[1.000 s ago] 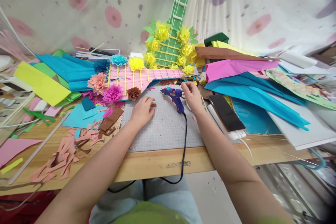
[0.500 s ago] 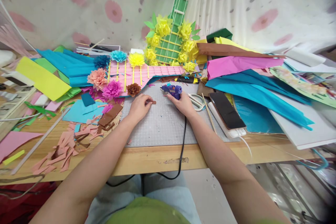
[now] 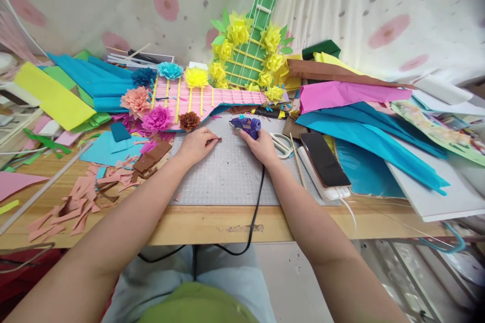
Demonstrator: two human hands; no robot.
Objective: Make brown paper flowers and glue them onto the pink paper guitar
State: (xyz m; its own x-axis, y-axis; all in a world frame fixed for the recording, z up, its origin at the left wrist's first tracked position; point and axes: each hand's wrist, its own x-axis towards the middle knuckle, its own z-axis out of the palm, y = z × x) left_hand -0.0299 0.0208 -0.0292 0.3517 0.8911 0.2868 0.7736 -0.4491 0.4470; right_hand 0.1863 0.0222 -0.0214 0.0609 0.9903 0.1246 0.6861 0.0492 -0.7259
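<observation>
My right hand [image 3: 260, 145] is closed around a purple hot glue gun [image 3: 246, 125], whose nozzle points left. Its black cord [image 3: 256, 202] runs down over the table edge. Between the fingertips of my left hand [image 3: 199, 144] is a small piece of brown paper [image 3: 219, 139], mostly hidden. Both hands are over a grey cutting mat [image 3: 223, 181]. Just behind my left hand lies a pink paper guitar [image 3: 184, 96] with yellow bars, bearing a brown paper flower [image 3: 189, 121] and a magenta paper flower [image 3: 157, 119].
A green paper guitar [image 3: 246, 55] with yellow flowers leans at the back. Scissors [image 3: 282, 145], a wooden stick [image 3: 297, 161] and a phone [image 3: 326, 160] on a white power strip lie right. Paper scraps [image 3: 81, 197] cover the left; blue crepe paper [image 3: 375, 131] lies far right.
The brown piece in my left hand has turned and shows less of itself. My right hand keeps the glue gun in nearly the same place. The view has shifted slightly.
</observation>
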